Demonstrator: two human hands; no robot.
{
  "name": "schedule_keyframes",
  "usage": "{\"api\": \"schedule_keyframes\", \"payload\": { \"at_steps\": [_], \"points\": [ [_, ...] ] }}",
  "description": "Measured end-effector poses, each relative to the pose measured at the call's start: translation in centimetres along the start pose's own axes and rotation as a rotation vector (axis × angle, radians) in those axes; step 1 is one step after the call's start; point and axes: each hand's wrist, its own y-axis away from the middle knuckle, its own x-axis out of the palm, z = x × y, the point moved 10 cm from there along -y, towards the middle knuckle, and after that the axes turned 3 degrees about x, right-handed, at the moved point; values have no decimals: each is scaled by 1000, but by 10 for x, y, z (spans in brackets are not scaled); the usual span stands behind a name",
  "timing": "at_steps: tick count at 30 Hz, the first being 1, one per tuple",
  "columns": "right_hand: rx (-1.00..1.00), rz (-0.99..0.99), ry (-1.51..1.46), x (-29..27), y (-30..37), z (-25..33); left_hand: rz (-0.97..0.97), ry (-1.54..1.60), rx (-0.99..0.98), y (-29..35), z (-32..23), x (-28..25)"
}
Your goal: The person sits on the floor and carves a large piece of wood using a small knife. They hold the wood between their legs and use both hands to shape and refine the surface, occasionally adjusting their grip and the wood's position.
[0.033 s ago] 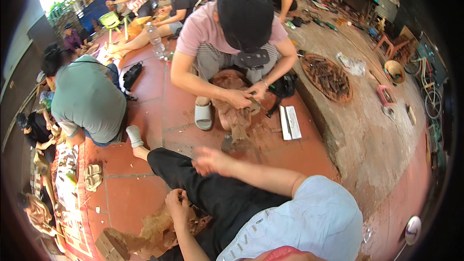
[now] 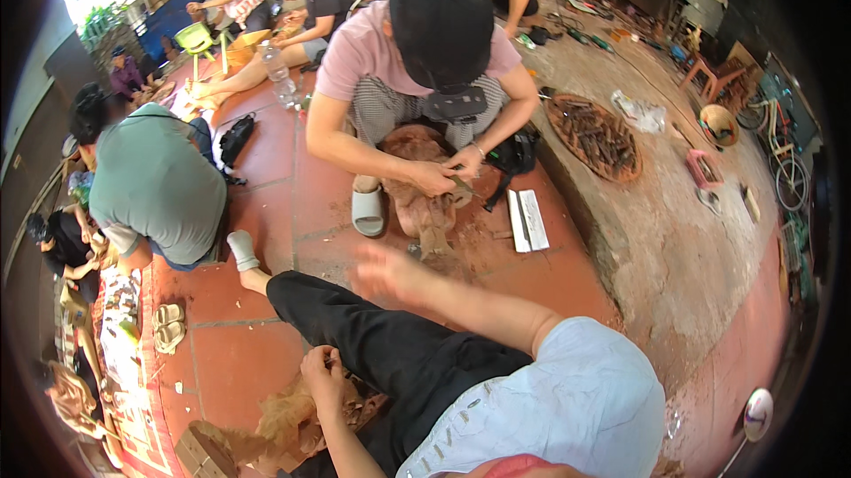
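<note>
My left hand is closed, its fingers curled over the edge of a brown carved wooden piece beside my leg. Something small and dark shows at the fingertips, too small to name. The piece has a squared block at one end, and my forearm covers part of it. Held out above my black-trousered leg, my right hand is smeared by motion, so its fingers and anything in them are unclear. Just beyond it, a co-worker in a pink shirt and black cap bends over another wooden carving, both hands on a thin tool.
A white rectangular box lies right of the co-worker's carving. On the raised concrete at right stands an oval basket of dark wooden-handled tools, with a pink basket farther right. Sandals rest on the red tiles at left. Several people sit around.
My right hand has shifted slightly up and away from my leg, still blurred. The whole view has moved a little. My left hand stays at the carving.
</note>
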Motion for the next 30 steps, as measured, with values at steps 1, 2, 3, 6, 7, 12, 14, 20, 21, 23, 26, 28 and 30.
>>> {"api": "schedule_keyframes", "payload": {
  "at_steps": [1,2,3,6,7,12,14,20,21,23,26,28,30],
  "points": [
    [-166,-20,28,10,8,64,8,-7,-15,1,1,-2],
    [-412,59,4,18,20,120,4,-17,-40,3,5,-8],
    [-726,144,81,42,55,190,14,-20,-37,7,8,-10],
    [-1238,109,-13,62,125,260,-9,-7,-53,6,17,-10],
    [-1254,150,69,67,131,254,10,-25,-64,5,16,-4],
    [-393,-44,1054,23,35,22,-38,39,-81,4,25,-1],
    [-115,109,1529,13,48,-94,-38,38,-94,3,27,-4],
    [-170,37,1411,3,73,-99,-39,252,-206,6,23,-19],
    [-180,39,1383,6,74,-87,-84,241,-163,5,25,-24],
    [-321,-7,1389,9,91,-60,-105,312,-189,9,32,-20],
    [-480,-90,1355,14,123,-28,-111,292,-158,8,37,-10],
    [-551,-166,1375,22,148,-17,-122,278,-143,11,41,-17],
    [-662,-179,1349,25,169,-6,-125,296,-125,8,38,-18]
  ]
}}
